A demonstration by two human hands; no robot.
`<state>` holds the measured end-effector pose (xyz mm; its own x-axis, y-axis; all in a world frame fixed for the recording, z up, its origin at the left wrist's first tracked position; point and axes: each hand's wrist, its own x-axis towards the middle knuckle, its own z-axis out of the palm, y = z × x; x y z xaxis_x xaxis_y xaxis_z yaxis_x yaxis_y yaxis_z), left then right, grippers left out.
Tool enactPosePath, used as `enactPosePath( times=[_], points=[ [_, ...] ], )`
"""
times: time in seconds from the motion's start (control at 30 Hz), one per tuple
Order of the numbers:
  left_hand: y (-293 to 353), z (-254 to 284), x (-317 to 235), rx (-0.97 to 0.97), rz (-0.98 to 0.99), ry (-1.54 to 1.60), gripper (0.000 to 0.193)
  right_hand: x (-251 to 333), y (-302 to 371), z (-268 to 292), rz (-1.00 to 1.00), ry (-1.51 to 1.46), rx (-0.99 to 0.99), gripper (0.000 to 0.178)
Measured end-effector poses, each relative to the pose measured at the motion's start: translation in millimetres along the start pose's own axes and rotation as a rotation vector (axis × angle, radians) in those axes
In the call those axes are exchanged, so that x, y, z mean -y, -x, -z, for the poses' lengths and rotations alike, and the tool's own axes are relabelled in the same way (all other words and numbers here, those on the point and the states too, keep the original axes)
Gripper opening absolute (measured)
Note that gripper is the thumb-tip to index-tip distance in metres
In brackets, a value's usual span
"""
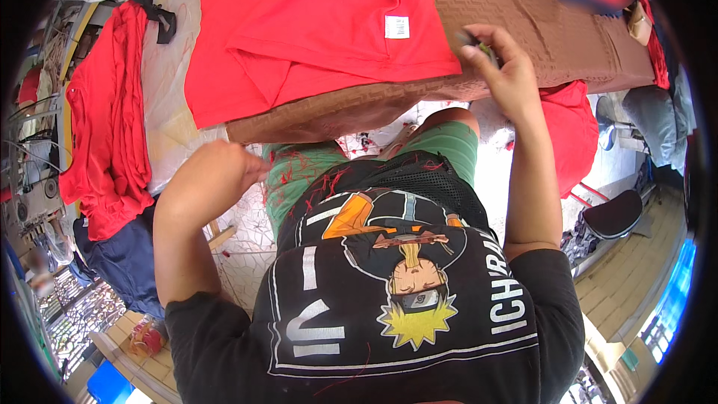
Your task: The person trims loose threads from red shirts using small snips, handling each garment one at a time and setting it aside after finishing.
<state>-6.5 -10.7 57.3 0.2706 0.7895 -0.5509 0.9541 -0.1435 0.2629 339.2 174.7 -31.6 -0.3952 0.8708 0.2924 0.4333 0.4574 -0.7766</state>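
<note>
Over my left thigh, my left hand (231,166) is closed, its fingers curled together. Red thread scraps lie beside its fingertips on my green shorts (299,172), and whatever the fingers may hold is hidden. At the table's near edge my right hand (508,63) is closed around a small dark tool with a bit of green (482,46), probably thread snips, though its blades are blurred. Just left of that hand lies a red garment (321,30), spread flat with a white label (397,27) facing up. Its lower edge reaches the table's front edge.
A brown patterned cloth (568,37) covers the table. Another red garment (112,120) hangs at the left above dark blue fabric (123,262). More red fabric (568,135) hangs at the right, near a dark-seated stool (613,214). Red thread bits litter the floor.
</note>
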Motion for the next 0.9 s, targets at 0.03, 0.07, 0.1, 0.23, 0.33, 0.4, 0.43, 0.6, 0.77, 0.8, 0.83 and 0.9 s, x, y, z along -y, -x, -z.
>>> enactPosePath(
  times=[0.03, 0.07, 0.1, 0.23, 0.33, 0.4, 0.43, 0.6, 0.77, 0.8, 0.83, 0.9],
  points=[
    [-7, 8, -8, -0.009, 0.001, -0.005, 0.016, 14, 1, -5, 0.045, 0.039, 0.046, 0.028],
    [-19, 12, -18, -0.138, -0.057, 0.099, 0.017, 25, 3, -11, 0.089, 0.078, 0.09, 0.028],
    [-33, 15, -29, -0.27, -0.115, 0.2, 0.019, 31, 5, -17, 0.095, 0.139, 0.142, 0.029],
    [-100, -5, -40, -0.665, -0.284, 0.108, 0.033, 29, 7, -27, 0.084, 0.228, 0.226, 0.03],
    [-130, -8, -30, -0.799, -0.24, -0.018, 0.038, 25, 3, -21, 0.121, 0.129, 0.13, 0.022],
    [-139, -3, -17, -0.83, -0.197, -0.045, 0.036, 29, -1, -15, 0.129, 0.019, 0.07, 0.015],
    [-138, 2, -11, -0.78, -0.216, 0.086, 0.034, 27, -1, -12, 0.034, -0.05, 0.06, 0.013],
    [-127, 16, 8, -0.665, -0.225, 0.541, 0.025, 31, -1, 7, -0.231, -0.356, 0.035, 0.013],
    [-111, 32, 4, -0.741, -0.293, 0.84, 0.024, 50, 4, 14, -0.37, -0.516, 0.096, 0.017],
    [-112, 36, 4, -0.801, -0.344, 0.893, 0.022, 52, 5, 17, -0.397, -0.533, 0.13, 0.017],
    [-112, 43, 2, -0.835, -0.313, 0.77, 0.022, 52, 6, 20, -0.424, -0.549, 0.163, 0.017],
    [-111, 62, -5, -0.894, -0.248, 0.519, 0.021, 50, 7, 19, -0.435, -0.525, 0.148, 0.018]
  ],
)
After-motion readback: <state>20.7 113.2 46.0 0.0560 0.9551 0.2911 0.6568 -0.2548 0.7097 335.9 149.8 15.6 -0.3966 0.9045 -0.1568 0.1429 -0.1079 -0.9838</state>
